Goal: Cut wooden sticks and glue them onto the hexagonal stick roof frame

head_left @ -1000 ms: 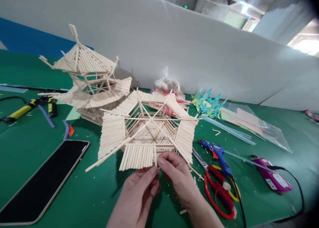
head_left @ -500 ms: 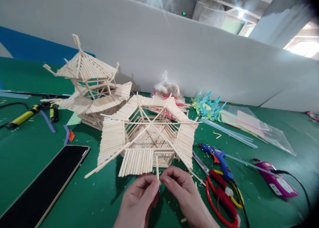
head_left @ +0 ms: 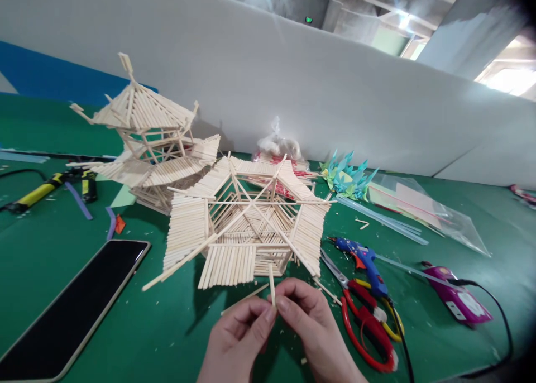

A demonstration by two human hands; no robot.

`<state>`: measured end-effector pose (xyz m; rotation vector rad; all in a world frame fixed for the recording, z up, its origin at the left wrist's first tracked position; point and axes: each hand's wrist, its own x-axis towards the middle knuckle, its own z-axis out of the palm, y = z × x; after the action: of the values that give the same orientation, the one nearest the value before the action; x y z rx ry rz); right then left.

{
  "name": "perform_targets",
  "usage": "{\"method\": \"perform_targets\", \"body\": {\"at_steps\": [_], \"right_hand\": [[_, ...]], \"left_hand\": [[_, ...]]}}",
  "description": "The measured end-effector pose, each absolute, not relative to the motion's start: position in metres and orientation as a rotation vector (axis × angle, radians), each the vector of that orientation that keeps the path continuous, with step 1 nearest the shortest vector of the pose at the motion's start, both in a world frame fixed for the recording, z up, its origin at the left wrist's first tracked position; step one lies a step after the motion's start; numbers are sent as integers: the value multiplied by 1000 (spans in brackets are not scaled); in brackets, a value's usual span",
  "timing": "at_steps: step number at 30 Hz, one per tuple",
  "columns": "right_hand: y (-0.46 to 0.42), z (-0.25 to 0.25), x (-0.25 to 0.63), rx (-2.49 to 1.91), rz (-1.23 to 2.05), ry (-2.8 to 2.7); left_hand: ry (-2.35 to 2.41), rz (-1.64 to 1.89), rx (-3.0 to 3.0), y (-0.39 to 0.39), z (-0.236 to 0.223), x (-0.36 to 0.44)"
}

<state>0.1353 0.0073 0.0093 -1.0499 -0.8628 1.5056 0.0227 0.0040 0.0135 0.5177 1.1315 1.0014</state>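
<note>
A short thin wooden stick [head_left: 272,282] stands nearly upright, its lower end pinched between the fingertips of my left hand [head_left: 240,335] and my right hand [head_left: 312,324]. Both hands are closed and meet around that end. Just beyond them sits a partly roofed model pavilion [head_left: 186,226] built of pale wooden sticks, its front roof panel [head_left: 228,266] covering only the left part of that side. A loose stick [head_left: 251,296] slants beside my left fingers, partly hidden by them.
Behind on the left stands a taller stick pagoda [head_left: 142,109]. A phone [head_left: 79,310] lies at left. On the right are red-handled scissors [head_left: 347,316], a blue glue gun [head_left: 368,263], a purple power strip [head_left: 458,296] and clear glue sticks [head_left: 385,221]. A folded-paper piece [head_left: 349,176] lies behind.
My hands and the stick have moved slightly right, with the right fingertips now against its lower end. The loose slanting stick now shows near my left hand. The view has shifted a little.
</note>
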Motion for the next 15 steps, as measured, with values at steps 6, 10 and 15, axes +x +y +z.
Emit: {"method": "perform_targets", "body": {"at_steps": [6,10,15], "right_hand": [[6,9,134,-1121,1500,-839],[7,10,133,-1159,1481,-854],[7,12,132,-1133,1488,-857]], "left_hand": [[1123,1021,480,4,15,21],[1128,1042,467,4,15,20],[1136,1041,466,5,15,20]]}}
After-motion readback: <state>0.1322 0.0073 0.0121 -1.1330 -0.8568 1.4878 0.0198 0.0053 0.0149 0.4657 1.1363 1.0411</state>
